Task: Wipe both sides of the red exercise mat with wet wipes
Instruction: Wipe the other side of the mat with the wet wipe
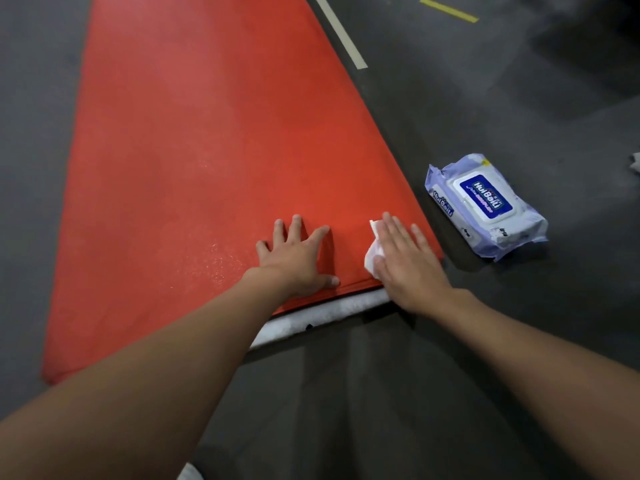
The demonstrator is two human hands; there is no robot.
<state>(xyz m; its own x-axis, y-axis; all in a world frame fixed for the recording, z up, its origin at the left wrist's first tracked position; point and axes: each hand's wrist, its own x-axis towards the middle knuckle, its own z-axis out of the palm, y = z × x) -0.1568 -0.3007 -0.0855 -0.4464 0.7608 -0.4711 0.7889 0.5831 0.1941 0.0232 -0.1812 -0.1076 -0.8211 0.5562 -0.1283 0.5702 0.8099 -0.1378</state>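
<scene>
Mat point(207, 150) lies flat on the dark floor point(450, 116), red face up. At its near right corner the right hand point(408, 265), fingers straight and uncurled, presses a white wipe point(373, 258) down. The left hand point(298, 258), splayed flat and holding nothing, likely pins the mat against sliding. The wipes pack point(485, 206) lies just beside, probably for easy reach.

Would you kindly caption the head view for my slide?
Right hand presses a wet wipe onto the red mat; left hand rests flat beside.

wipe point(372, 255) — mostly under right grip point(410, 268), mat point(207, 150) cropped
</scene>
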